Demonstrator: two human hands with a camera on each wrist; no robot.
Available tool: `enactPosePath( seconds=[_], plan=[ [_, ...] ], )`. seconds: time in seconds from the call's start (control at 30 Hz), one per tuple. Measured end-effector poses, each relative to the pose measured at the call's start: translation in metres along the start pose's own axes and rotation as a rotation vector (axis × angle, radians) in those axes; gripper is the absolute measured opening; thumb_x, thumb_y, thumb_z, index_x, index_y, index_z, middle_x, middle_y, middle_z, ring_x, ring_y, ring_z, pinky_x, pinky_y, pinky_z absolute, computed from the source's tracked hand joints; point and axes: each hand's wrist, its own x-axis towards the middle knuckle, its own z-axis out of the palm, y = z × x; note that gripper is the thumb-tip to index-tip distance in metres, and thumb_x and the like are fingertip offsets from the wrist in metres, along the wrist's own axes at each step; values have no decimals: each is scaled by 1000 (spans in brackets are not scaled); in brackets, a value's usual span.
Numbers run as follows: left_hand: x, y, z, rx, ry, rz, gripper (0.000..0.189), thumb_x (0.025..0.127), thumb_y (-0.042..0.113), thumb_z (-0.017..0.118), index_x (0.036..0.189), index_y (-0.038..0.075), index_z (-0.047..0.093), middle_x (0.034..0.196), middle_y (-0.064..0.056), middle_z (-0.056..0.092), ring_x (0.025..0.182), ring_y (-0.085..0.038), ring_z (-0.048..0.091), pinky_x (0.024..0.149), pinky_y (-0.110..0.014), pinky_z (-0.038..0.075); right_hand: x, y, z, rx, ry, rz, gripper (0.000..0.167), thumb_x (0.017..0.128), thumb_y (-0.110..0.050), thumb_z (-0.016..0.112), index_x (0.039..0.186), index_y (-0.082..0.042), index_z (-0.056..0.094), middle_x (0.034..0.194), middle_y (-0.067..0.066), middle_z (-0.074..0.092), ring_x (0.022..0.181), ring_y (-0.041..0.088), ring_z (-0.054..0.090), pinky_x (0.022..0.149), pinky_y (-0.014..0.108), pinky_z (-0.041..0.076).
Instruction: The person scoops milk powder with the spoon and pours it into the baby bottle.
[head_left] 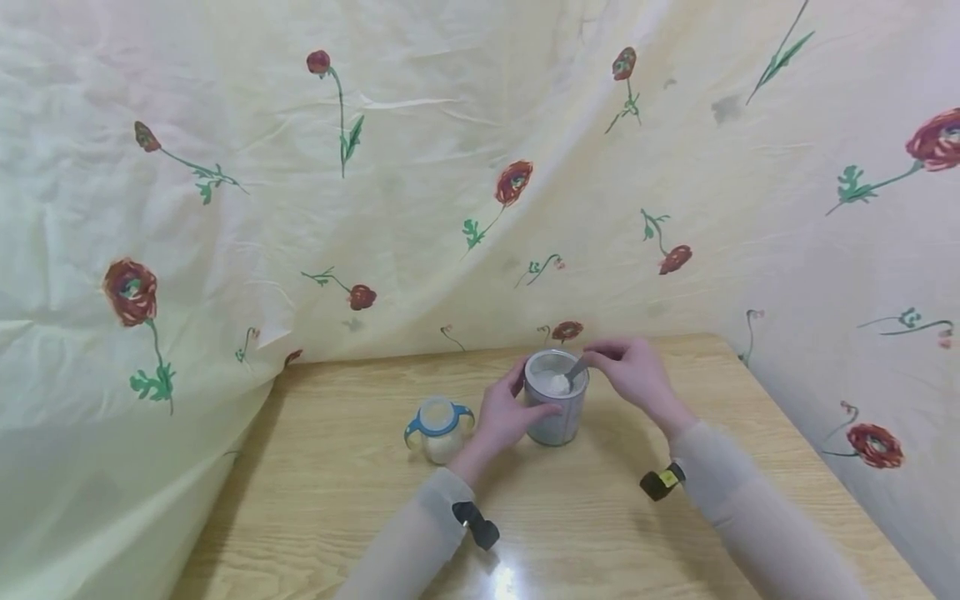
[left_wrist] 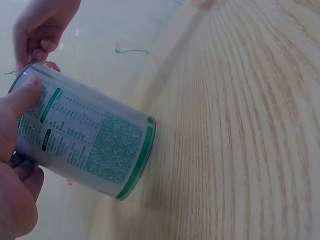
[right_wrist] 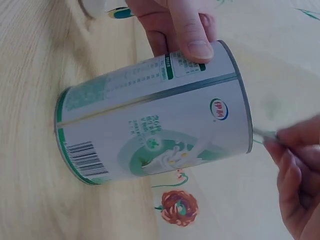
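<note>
A milk powder can (head_left: 556, 421), white with green print and a barcode, stands upright and open-topped on the table. My left hand (head_left: 504, 414) grips its left side, thumb across the front near the rim, as the left wrist view also shows for the can (left_wrist: 95, 135). Between the fingertips and thumb of my right hand (head_left: 633, 375) is the handle of a spoon (head_left: 576, 369). The spoon's lower end dips inside the can, at a white heap of powder (head_left: 559, 384). In the right wrist view the handle (right_wrist: 265, 134) passes over the rim.
Left of the can stands a baby bottle (head_left: 442, 446) with a blue collar, two side handles and a pale domed cap. The wooden table (head_left: 337, 500) meets a flower-printed cloth (head_left: 420, 208) at its back and sides.
</note>
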Motion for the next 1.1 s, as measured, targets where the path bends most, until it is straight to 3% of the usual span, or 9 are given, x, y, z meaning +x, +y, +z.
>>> enactPosePath(
  seconds=[0.17,0.3,0.43,0.7,1.1],
  plan=[
    [0,-1,-1,-18,4,-19,101,81,30,97,164,9,43,166,-7,46,152,-29,44,123,-42,40,-13,11,2,119,150,81,33,102,-32,76,120,-4,80,108,11,81,94,21,72,75,28,57],
    [1,-2,-1,-37,-11,-21,102,82,27,96,166,9,40,166,-6,46,151,-25,45,122,-38,40,-23,17,7,279,178,128,38,102,-29,77,125,1,77,103,6,80,85,12,68,71,23,59],
    [2,-3,-1,-43,-18,11,95,83,23,96,163,14,46,163,-1,51,150,-19,47,122,-34,40,-31,20,13,374,186,165,42,103,-26,76,130,6,72,102,-2,80,83,7,70,73,22,60],
    [1,-5,-1,-61,-20,30,94,83,24,96,163,15,46,164,-2,49,151,-21,45,122,-36,41,-39,19,23,478,286,206,41,101,-24,78,128,6,73,101,-10,79,88,8,72,82,19,61],
    [3,-8,1,-51,-20,25,95,83,26,96,163,16,47,163,-1,50,151,-21,46,121,-35,41,-41,29,33,580,425,206,31,102,-12,76,125,9,74,97,-13,78,86,6,71,79,17,60]
  ],
)
